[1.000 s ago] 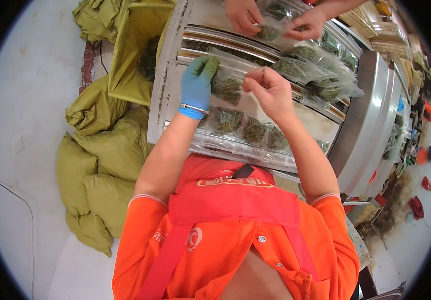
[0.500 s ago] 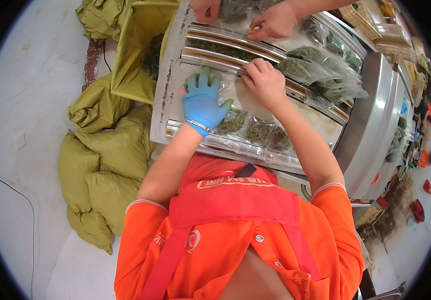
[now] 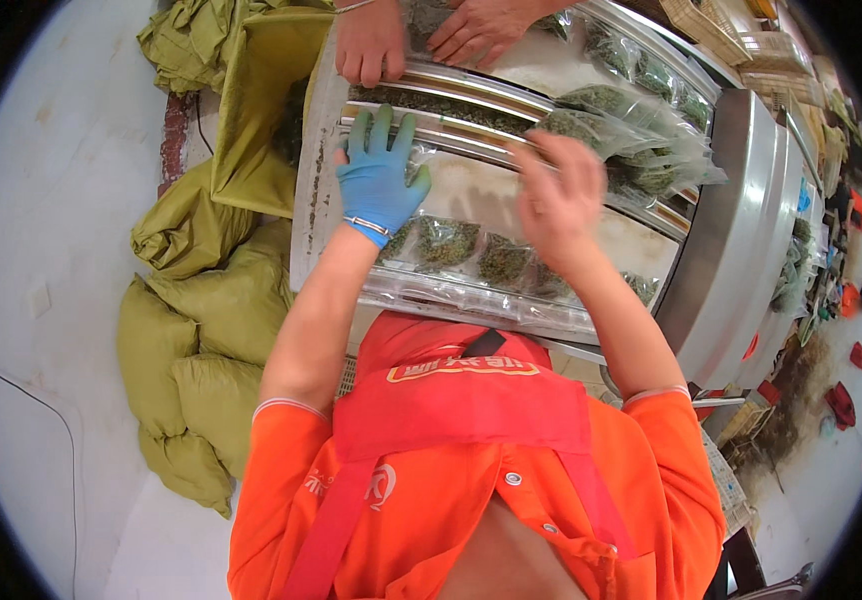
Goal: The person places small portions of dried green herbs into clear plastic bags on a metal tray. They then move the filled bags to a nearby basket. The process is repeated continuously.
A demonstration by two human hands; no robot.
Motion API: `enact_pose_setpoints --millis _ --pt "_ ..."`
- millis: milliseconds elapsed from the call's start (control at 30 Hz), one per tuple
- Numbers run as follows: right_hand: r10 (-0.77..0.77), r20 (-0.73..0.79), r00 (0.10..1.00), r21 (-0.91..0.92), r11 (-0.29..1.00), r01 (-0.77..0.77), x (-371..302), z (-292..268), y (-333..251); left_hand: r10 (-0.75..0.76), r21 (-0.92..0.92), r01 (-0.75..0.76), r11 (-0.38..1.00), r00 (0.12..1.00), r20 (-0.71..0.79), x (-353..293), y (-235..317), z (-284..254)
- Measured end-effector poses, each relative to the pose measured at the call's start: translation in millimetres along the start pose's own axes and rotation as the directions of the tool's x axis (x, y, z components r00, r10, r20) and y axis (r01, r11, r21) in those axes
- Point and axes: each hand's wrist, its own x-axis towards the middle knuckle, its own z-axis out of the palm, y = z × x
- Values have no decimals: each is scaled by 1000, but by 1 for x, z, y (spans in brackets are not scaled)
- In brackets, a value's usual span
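Note:
My left hand, in a blue glove with greenish fingertips, lies with fingers spread, its tips over the near metal bar of a packing machine. My bare right hand is above the pale machine bed; its fingers are smeared by motion, and nothing shows in them. Along the near edge, between my forearms, is a row of small clear bags of green grain-like pieces. Larger clear bags of green stuff lie across the bars, beyond my right hand and to its right.
A co-worker's hands reach in from the far side. At the right rises a steel machine part. An olive-yellow sack stands open beside the bed at the left, with several full sacks below it. More bags lie along the far edge.
My right hand has come off the near bar and moved nearer me and right. My left hand has slid slightly farther onto the bar. The co-worker's hands have shifted left along the far bar.

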Motion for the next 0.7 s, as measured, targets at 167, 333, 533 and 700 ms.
enact_pose_setpoints --millis 167,333,533,700 --pt "122 -84 989 -171 976 -135 9 -26 50 31 -7 -31 999 998 54 2 2 -10" --pt "1 9 1000 -128 992 0 15 -39 45 71 -308 -103 946 991 -115 7 29 -45" --pt "-163 114 980 81 985 154 27 -31 11 -28 -864 33 503 999 22 13 80 -63" --pt "425 178 888 415 785 -459 2 0 15 -243 -918 331 219 929 277 9 57 -2"
